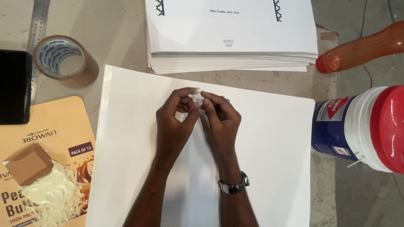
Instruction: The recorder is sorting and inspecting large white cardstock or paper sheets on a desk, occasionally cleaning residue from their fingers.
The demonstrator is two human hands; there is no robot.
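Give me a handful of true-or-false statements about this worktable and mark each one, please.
1. Both hands, left hand and right hand, meet fingertip to fingertip over the large white sheet. True.
2. The wristwatch is on the left wrist. False: it is on the right wrist.
3. The roll of clear tape stands on the stack of white printed sheets. False: it stands on the bare table, left of the stack.
4. A bucket with a red lid lies on its side at the right. True.
5. A brown card square rests on the orange printed carton board. True.
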